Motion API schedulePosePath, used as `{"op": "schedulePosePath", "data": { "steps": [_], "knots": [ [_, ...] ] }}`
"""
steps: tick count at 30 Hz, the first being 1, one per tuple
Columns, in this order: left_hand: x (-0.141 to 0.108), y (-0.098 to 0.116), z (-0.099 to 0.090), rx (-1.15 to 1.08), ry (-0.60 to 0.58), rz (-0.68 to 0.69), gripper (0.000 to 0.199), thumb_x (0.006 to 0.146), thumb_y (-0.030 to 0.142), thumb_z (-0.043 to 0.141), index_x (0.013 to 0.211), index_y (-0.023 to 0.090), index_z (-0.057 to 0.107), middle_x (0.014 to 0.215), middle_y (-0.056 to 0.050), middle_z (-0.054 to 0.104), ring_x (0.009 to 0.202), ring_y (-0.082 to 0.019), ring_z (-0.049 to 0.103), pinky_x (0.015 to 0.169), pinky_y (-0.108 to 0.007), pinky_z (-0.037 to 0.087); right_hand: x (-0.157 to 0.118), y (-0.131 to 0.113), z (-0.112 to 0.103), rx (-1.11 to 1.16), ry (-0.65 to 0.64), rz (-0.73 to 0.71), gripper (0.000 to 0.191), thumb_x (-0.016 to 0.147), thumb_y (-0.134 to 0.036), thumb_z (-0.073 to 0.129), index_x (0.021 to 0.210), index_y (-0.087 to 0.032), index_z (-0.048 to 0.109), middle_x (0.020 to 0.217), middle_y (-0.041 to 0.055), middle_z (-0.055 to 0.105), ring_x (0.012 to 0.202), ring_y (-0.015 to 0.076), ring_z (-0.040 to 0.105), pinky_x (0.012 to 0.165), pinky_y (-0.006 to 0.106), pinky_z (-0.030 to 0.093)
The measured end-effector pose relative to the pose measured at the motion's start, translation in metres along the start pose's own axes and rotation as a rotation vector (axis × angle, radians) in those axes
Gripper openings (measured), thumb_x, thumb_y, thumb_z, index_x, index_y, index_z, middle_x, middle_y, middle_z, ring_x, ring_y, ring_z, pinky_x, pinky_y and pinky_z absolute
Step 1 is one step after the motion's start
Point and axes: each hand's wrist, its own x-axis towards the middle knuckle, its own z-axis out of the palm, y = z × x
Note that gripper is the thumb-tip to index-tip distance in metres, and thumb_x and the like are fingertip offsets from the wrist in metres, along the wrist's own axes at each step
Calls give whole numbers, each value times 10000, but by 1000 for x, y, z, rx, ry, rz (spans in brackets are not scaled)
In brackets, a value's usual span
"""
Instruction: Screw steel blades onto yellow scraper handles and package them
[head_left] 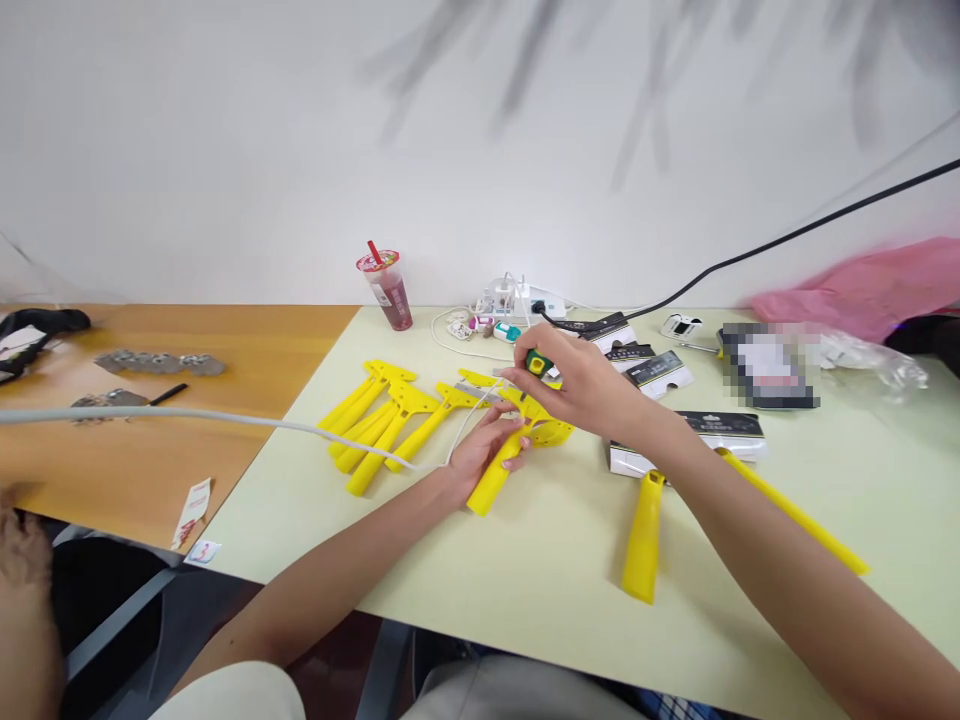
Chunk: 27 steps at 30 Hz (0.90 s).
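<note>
My left hand [474, 452] is wrapped round the handle of a yellow scraper [493, 478], which tilts with its head away from me. Above that head, my right hand [581, 385] grips a screwdriver [537, 363] by its green and yellow handle. Its tip is hard to make out, so I cannot tell whether it touches the scraper. Several more yellow scrapers [390, 420] lie side by side to the left of my left hand. Beyond my right forearm are scrapers in black and white card sleeves [731, 432], one with its yellow handle [643, 545] pointing toward me.
A cup with a red straw [390, 295] stands near the wall beside a white power strip [517, 300]. A white cable [300, 425] crosses in front. Pink plastic [862, 290] lies far right. Metal parts [161, 362] rest on the wooden table [247, 340]. Another person's hand [22, 545] shows at left.
</note>
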Motion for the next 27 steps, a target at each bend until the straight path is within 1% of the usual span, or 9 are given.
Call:
{"op": "schedulePosePath", "data": {
  "steps": [4, 6, 10, 13, 18, 20, 22, 24, 27],
  "knots": [
    [6, -13, -27, -54, -84, 38, 571, 890, 527, 864, 1398, 630, 626, 1192, 49, 797, 1166, -318, 814, 381, -276, 537, -8, 1, -8, 184, -81, 11, 209, 1114, -316, 567, 1321, -300, 537, 1380, 111, 666, 1225, 277, 720, 1014, 427, 576],
    [4, -15, -33, -76, -122, 38, 592, 890, 550, 858, 1417, 652, 612, 1173, 46, 796, 1160, -321, 811, 381, -274, 522, -10, 3, -11, 231, -50, 46, 211, 1126, -334, 567, 1337, -316, 565, 1421, 102, 667, 1192, 263, 752, 984, 414, 610],
    [2, -18, -28, -93, -134, 34, 540, 894, 528, 848, 1382, 639, 645, 1174, 39, 792, 1145, -332, 810, 370, -252, 468, -12, 11, -12, 122, 107, -1, 166, 1073, -411, 714, 1170, -307, 630, 1232, 79, 741, 1102, 287, 764, 932, 426, 624],
    [1, -19, -26, -85, -128, 31, 504, 909, 522, 830, 1376, 607, 661, 1200, 32, 794, 1145, -343, 809, 363, -235, 433, -11, 13, -13, 76, 138, -26, 195, 1058, -400, 728, 1189, -302, 622, 1196, 87, 736, 1101, 303, 756, 968, 462, 615],
    [0, -14, -26, -61, -83, 56, 445, 923, 518, 821, 1341, 575, 678, 1159, 51, 810, 1111, -318, 810, 361, -201, 410, -11, 9, -17, 207, 41, -2, 306, 1087, -309, 621, 1390, -312, 583, 1525, 132, 621, 1221, 290, 744, 978, 456, 634],
    [-1, -12, -26, -47, -50, 62, 456, 923, 519, 825, 1351, 568, 674, 1138, 55, 818, 1096, -317, 812, 362, -194, 413, -11, 9, -15, 192, 74, 6, 246, 1090, -332, 638, 1335, -310, 624, 1444, 115, 683, 1144, 279, 761, 919, 429, 642],
    [-3, -11, -25, -36, -17, 57, 462, 927, 520, 823, 1359, 564, 667, 1145, 62, 822, 1087, -318, 814, 362, -189, 415, -11, 11, -12, 123, 132, -11, 140, 1074, -378, 694, 1183, -296, 661, 1192, 80, 758, 986, 260, 760, 855, 406, 631],
    [-5, -12, -24, -31, 13, 41, 463, 934, 525, 814, 1367, 560, 655, 1170, 68, 823, 1093, -319, 813, 359, -186, 417, -12, 12, -10, 61, 177, -27, 150, 1059, -406, 728, 1097, -287, 644, 1016, 48, 742, 860, 235, 721, 804, 388, 610],
    [-4, -14, -24, -33, 50, 10, 494, 940, 559, 800, 1398, 569, 617, 1184, 75, 822, 1106, -314, 811, 354, -188, 429, -12, 11, -12, 64, 123, -20, 173, 1072, -358, 685, 1209, -287, 608, 1107, 66, 720, 921, 237, 719, 841, 394, 607]
  ]
}}
